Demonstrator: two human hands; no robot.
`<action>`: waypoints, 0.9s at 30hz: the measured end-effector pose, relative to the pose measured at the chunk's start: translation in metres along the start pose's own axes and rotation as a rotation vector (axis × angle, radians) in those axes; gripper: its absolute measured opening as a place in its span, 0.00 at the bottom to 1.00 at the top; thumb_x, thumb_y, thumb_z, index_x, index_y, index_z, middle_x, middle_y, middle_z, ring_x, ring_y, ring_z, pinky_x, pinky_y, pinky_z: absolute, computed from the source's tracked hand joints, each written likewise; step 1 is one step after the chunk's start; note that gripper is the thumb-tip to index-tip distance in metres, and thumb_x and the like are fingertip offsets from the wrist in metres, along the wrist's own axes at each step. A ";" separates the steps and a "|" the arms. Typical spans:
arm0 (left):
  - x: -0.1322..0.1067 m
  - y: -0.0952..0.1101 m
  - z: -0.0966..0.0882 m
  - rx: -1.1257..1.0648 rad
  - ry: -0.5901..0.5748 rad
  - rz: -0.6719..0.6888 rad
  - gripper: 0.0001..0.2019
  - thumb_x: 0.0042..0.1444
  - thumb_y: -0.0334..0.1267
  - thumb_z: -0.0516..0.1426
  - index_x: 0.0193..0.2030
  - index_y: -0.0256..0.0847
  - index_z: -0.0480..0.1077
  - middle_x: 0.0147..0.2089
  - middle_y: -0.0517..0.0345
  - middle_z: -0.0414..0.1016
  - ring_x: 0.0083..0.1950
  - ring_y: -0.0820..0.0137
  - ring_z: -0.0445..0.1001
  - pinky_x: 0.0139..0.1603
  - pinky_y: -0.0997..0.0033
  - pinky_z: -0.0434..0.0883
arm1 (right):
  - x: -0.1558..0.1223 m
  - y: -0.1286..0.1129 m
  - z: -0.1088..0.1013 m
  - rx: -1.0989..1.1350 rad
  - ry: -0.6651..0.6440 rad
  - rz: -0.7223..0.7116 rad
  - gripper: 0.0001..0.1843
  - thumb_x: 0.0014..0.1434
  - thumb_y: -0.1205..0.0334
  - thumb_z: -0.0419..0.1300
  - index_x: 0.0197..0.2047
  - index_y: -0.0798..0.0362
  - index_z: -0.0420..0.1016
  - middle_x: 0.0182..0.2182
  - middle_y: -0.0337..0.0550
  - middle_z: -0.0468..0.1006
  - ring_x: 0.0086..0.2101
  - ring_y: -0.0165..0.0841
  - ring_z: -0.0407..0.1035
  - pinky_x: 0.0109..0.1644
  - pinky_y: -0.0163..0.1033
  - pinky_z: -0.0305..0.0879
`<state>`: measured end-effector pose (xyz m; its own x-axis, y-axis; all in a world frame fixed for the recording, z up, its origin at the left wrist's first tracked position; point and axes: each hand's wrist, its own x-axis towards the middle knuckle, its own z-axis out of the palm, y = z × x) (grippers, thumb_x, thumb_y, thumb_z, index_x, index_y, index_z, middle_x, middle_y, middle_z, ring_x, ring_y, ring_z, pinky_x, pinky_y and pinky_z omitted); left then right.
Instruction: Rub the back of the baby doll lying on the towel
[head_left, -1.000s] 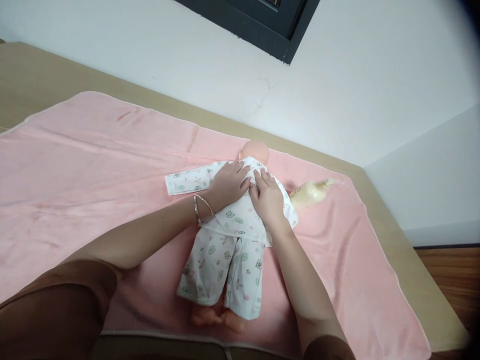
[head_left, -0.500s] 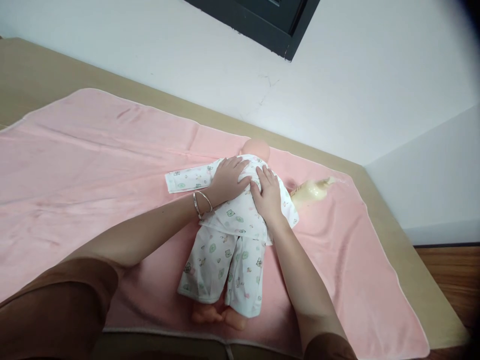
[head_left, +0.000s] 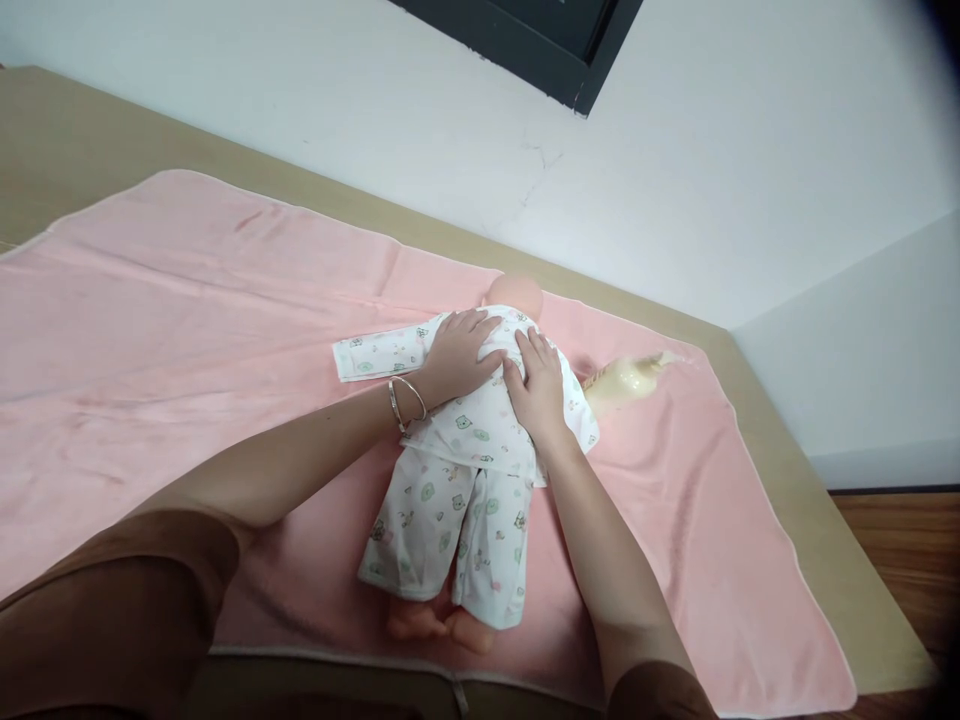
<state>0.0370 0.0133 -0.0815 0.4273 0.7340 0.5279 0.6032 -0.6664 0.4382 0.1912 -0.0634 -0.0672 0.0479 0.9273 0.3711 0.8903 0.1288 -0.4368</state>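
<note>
A baby doll (head_left: 465,425) lies face down, its head at the far end and its bare feet toward me. It wears a white pajama top and matching pants with small green and pink prints. My left hand (head_left: 461,355) rests flat on the left of its upper back, fingers stretched out. On the right of the back lies my right hand (head_left: 538,385), fingers extended and the thumb near my left thumb. The doll's left sleeve (head_left: 379,355) sticks out sideways. Two bracelets (head_left: 405,402) circle my left wrist.
Under the doll spreads a pink blanket (head_left: 225,270) with soft wrinkles, on a tan tabletop (head_left: 97,120). A bottle with pale yellow contents (head_left: 630,378) lies on its side to the doll's right. Behind rises a white wall (head_left: 300,80) with a dark frame (head_left: 551,60).
The view has shifted very slightly. Both hands stay on the doll's back, and the doll and bottle keep their places.
</note>
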 end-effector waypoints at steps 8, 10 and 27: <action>0.000 -0.001 0.000 0.004 -0.008 0.000 0.25 0.61 0.42 0.56 0.64 0.35 0.69 0.65 0.42 0.71 0.65 0.52 0.68 0.71 0.49 0.61 | 0.000 0.003 0.001 0.032 0.001 0.001 0.29 0.71 0.49 0.49 0.70 0.52 0.64 0.73 0.53 0.60 0.73 0.44 0.50 0.76 0.62 0.48; 0.000 -0.001 0.001 0.006 -0.010 0.005 0.25 0.62 0.42 0.56 0.64 0.36 0.69 0.65 0.42 0.71 0.65 0.52 0.68 0.70 0.48 0.62 | 0.000 0.003 0.002 0.033 0.004 -0.001 0.29 0.71 0.49 0.48 0.70 0.52 0.64 0.73 0.53 0.60 0.73 0.44 0.51 0.75 0.62 0.48; 0.000 -0.006 0.007 -0.014 0.027 0.024 0.25 0.62 0.43 0.56 0.64 0.36 0.70 0.65 0.42 0.71 0.65 0.52 0.68 0.70 0.49 0.61 | 0.000 0.003 0.001 0.032 0.013 -0.013 0.29 0.72 0.49 0.48 0.70 0.52 0.65 0.72 0.53 0.62 0.73 0.44 0.52 0.76 0.61 0.48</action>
<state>0.0378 0.0184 -0.0896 0.4231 0.7145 0.5573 0.5834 -0.6854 0.4357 0.1934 -0.0629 -0.0696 0.0422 0.9209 0.3876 0.8760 0.1524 -0.4575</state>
